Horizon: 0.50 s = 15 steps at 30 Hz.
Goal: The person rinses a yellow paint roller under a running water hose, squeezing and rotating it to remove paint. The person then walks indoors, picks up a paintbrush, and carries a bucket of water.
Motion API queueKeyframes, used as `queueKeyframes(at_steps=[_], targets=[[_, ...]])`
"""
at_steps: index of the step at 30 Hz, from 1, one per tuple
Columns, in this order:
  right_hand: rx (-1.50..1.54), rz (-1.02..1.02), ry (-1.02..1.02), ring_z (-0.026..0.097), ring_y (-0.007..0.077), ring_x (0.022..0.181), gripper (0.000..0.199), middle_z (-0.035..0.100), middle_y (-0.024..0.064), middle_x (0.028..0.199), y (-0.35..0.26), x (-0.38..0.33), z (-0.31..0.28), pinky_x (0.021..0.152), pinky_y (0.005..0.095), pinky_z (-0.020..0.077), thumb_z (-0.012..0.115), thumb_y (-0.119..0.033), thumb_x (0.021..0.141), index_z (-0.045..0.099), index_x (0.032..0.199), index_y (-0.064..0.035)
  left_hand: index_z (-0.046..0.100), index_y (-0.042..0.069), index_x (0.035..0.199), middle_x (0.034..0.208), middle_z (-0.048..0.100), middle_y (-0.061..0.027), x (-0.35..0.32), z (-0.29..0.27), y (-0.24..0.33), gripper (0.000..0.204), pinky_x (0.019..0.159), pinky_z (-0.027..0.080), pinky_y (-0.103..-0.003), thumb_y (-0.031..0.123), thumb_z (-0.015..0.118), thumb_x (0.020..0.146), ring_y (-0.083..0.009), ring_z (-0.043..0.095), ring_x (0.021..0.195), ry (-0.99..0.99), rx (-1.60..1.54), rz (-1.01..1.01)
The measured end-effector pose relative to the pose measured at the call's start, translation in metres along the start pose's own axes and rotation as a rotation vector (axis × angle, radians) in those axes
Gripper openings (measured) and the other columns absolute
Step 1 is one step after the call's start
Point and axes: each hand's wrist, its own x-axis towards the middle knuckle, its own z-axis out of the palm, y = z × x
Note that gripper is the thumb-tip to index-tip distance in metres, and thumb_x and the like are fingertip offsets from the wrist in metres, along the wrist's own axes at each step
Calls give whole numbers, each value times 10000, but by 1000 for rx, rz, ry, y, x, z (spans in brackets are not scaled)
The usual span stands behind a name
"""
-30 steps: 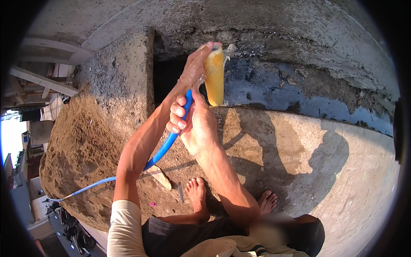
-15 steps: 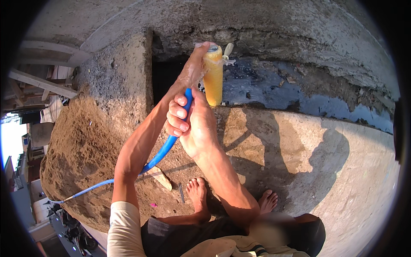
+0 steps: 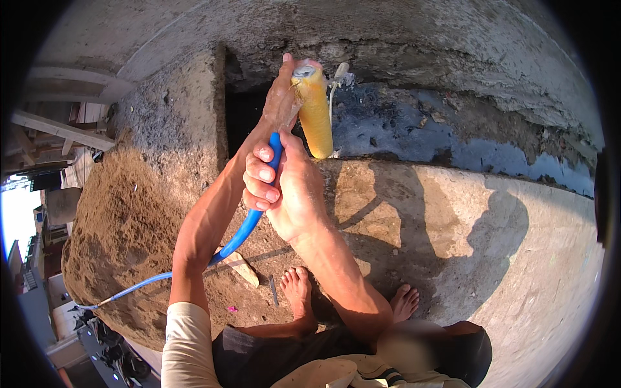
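My right hand (image 3: 290,187) is closed round a blue hose (image 3: 242,234), its end pointing toward the roller. Beyond it, my wet left hand (image 3: 279,107) lies along the left side of a yellow paint roller (image 3: 312,110). Its fingers curl behind the roller's upper end, partly hidden, and one digit points up. The roller is tilted, with its lower end by the ledge's edge. To its right shows a pale handle (image 3: 341,71) with a thin rod running down beside the sleeve.
A trough with wet grey-blue sludge (image 3: 414,132) lies beyond the concrete ledge (image 3: 543,239). A brown sand heap (image 3: 116,239) rises at left, with the hose trailing across it. My bare feet (image 3: 296,291) stand near a flat wood piece (image 3: 243,268). A rough wall (image 3: 414,32) runs behind.
The roller's upper end has tipped left and its face has turned. My left hand has shifted slightly left and up with it. My right hand and the hose moved slightly left.
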Motion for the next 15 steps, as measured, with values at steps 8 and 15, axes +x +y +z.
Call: queueKeyframes(at_steps=[8, 15], targets=[[16, -15, 34, 320, 70, 447, 422, 420, -55, 649, -5, 4, -7, 452, 257, 310, 367, -490, 1097, 445, 842, -163, 631, 54, 1195, 1006, 674, -73, -2, 15, 3, 338, 857, 518, -397, 330, 562, 1013, -222, 649, 928, 24, 267, -5], [20, -19, 27, 310, 73, 448, 412, 411, -55, 647, -5, 4, -6, 454, 258, 312, 364, -474, 1100, 441, 839, -165, 608, 44, 1260, 1097, 660, -93, 1, 4, 18, 385, 914, 507, -380, 336, 519, 1026, -216, 646, 981, 52, 67, -242]])
